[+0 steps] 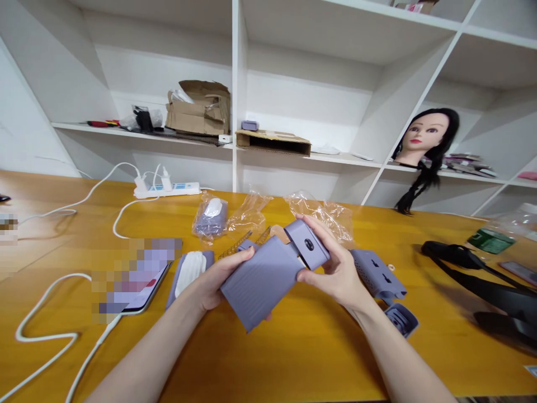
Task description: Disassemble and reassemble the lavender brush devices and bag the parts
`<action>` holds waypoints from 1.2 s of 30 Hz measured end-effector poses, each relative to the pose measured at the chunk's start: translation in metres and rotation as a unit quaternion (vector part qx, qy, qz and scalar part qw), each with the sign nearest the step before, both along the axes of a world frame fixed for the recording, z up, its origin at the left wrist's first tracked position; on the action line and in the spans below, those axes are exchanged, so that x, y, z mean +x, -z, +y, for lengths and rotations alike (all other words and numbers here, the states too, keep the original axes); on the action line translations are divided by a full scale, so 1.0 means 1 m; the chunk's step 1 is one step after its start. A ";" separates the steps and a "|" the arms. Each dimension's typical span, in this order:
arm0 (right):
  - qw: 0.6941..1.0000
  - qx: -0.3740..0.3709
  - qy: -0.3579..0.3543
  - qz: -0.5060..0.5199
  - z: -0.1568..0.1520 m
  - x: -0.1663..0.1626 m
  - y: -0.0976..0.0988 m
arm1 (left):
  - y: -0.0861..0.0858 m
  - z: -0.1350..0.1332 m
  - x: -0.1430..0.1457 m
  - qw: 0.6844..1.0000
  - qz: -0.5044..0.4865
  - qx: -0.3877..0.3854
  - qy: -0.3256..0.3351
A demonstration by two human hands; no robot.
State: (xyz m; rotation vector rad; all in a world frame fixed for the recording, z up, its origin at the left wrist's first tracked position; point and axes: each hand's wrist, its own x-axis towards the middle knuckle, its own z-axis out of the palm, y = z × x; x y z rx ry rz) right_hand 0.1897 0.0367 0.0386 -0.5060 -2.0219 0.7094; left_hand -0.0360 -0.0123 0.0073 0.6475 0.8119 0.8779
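My left hand [212,280] grips a lavender ribbed plastic body [260,282] from below, holding it tilted above the wooden table [293,352]. My right hand [335,268] pinches a smaller lavender block with a dark round button [307,244], which meets the upper end of the ribbed body. Both hands are closed on these parts. Just behind them lie two wire springs [235,245]. A lavender perforated cover [377,272] and a small lavender cap [401,319] lie by my right wrist.
A phone [138,285] on a white cable [46,313], a lavender tray with a white pad [189,270], a bagged part [211,218] and empty plastic bags [323,212] lie on the table. A power strip [168,189] sits at the back, black gear [482,280] at right, a mannequin head [425,140] on the shelf.
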 end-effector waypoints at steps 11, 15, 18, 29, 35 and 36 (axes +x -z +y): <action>0.999 -0.036 -0.015 0.037 0.001 0.004 0.000 | -0.002 -0.003 0.003 0.999 0.031 -0.002 -0.035; 0.993 -0.074 0.005 0.094 0.006 0.003 0.005 | -0.002 -0.003 0.003 0.998 0.045 0.000 -0.052; 0.991 -0.101 0.000 0.092 0.006 0.001 0.007 | -0.002 -0.002 0.003 0.997 0.043 -0.004 -0.058; 0.990 -0.114 -0.029 0.082 -0.002 -0.005 0.005 | -0.001 -0.002 0.005 0.998 0.023 -0.004 -0.057; 0.986 -0.119 -0.010 0.120 0.002 -0.002 0.006 | -0.002 -0.004 0.006 0.997 0.043 -0.011 -0.055; 0.986 -0.113 -0.008 0.118 0.002 -0.002 0.006 | -0.002 -0.004 0.006 0.998 0.045 -0.010 -0.053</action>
